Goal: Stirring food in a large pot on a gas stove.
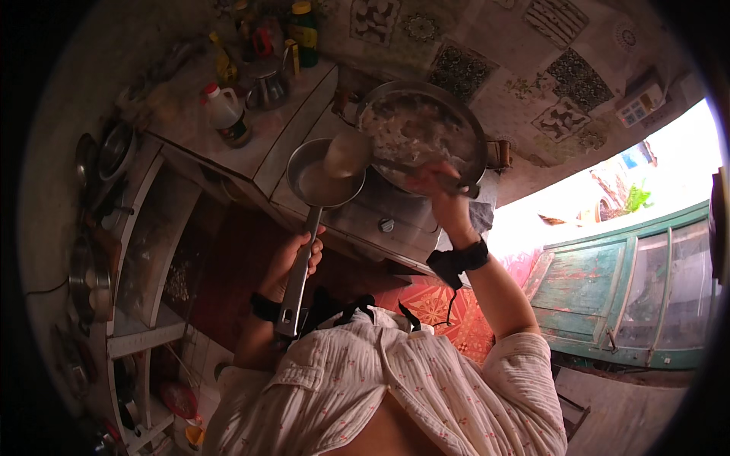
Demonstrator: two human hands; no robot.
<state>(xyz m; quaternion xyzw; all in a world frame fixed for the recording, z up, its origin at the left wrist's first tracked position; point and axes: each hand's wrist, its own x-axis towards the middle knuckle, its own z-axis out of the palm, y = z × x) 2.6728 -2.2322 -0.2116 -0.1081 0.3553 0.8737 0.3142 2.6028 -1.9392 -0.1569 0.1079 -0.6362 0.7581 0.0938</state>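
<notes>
My left hand (312, 251) grips the long metal handle of a small saucepan (319, 198), which is held beside the stove's big pot. Cloudy liquid lies in the bottom of the saucepan. Over it is the blurred bowl of a ladle (349, 153), which hides part of the inside. My right hand (438, 179) is closed around the ladle's dark handle, above the near rim of a wide metal pot (485, 137). Pale foam and lumps cover the liquid (416, 128) in this pot. What the lumps are cannot be made out. Wooden grips sit on both pot handles.
The pot stands on a metal stove (365, 219) with a knob (386, 225). A red-capped jug (225, 114) and a metal kettle (267, 85) stand on the tiled counter at left. Pans (117, 148) hang on the left wall. A green door (587, 290) is at right.
</notes>
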